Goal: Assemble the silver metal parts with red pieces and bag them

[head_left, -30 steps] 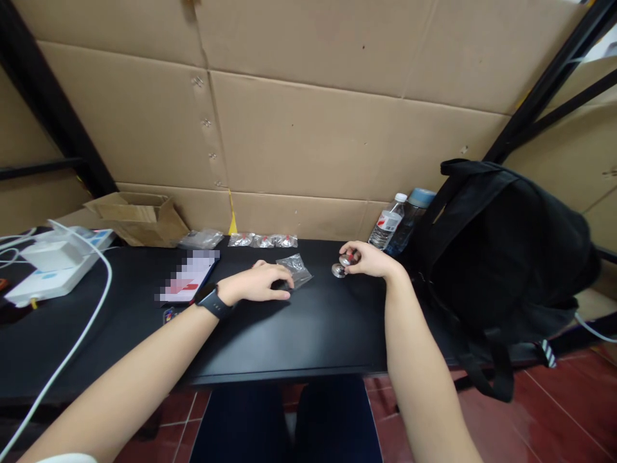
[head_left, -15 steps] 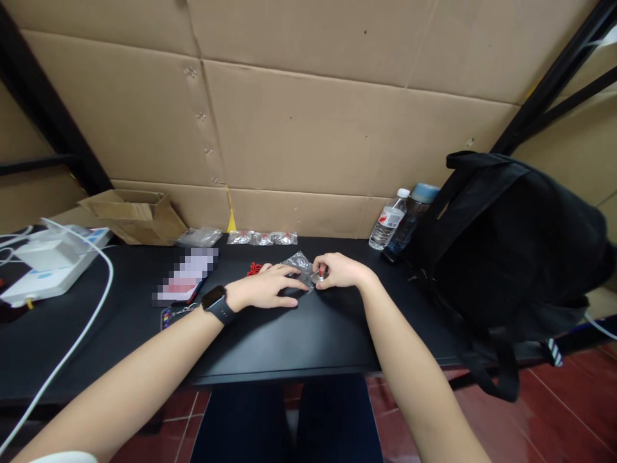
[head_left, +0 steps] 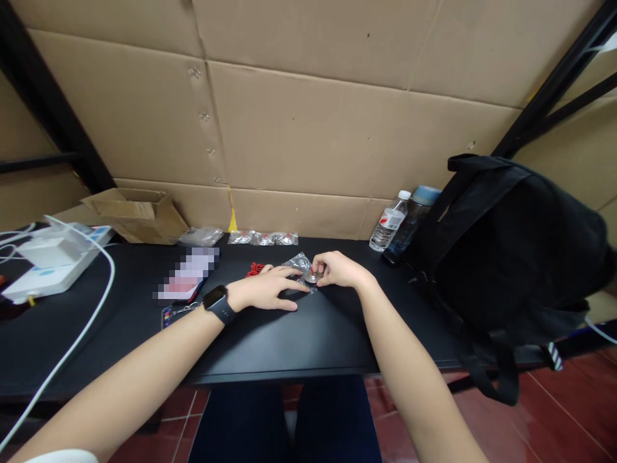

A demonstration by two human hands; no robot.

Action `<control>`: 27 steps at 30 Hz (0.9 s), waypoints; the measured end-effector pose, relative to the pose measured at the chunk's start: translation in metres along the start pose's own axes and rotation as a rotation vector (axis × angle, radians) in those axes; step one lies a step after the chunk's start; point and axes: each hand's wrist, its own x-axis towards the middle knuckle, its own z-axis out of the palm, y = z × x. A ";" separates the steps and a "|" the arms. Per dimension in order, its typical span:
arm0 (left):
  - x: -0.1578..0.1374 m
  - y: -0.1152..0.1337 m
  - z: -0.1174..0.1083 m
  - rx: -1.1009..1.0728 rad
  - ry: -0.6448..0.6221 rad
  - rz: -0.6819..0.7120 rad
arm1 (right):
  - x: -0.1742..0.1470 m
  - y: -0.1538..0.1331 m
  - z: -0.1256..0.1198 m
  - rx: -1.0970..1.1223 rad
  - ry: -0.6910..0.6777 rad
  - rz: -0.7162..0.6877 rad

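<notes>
My right hand (head_left: 334, 269) pinches a small shiny round piece with a red middle (head_left: 312, 277) between thumb and fingertips. That piece is over or against a clear plastic bag (head_left: 299, 261) on the black table; I cannot tell whether it is inside. My left hand (head_left: 270, 288) lies open with fingers stretched, its fingertips touching the bag's left side. Behind the left hand sits a bundle of red cord (head_left: 256, 269), partly hidden. A row of clear packets (head_left: 263, 238) with similar shiny round pieces lies along the back.
A phone (head_left: 190, 273) and a keychain (head_left: 167, 316) lie left, near a brown paper bag (head_left: 139, 215), another plastic bag (head_left: 201, 236) and a white power strip (head_left: 53, 270) with cables. A water bottle (head_left: 388, 222), a blue-lidded bottle (head_left: 414, 215) and a black backpack (head_left: 515, 257) stand right.
My right hand has shifted the round piece slightly left, further over the plastic bag, and its red middle now shows more. My left hand has barely moved.
</notes>
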 end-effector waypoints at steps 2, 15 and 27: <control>0.000 0.000 0.000 -0.009 0.006 0.009 | 0.002 -0.001 0.003 0.021 0.018 -0.015; -0.002 -0.006 -0.002 0.014 0.011 -0.004 | 0.014 -0.005 0.021 -0.250 0.371 0.135; 0.002 -0.001 0.004 0.095 0.055 -0.090 | 0.014 -0.009 0.023 -0.160 0.247 0.138</control>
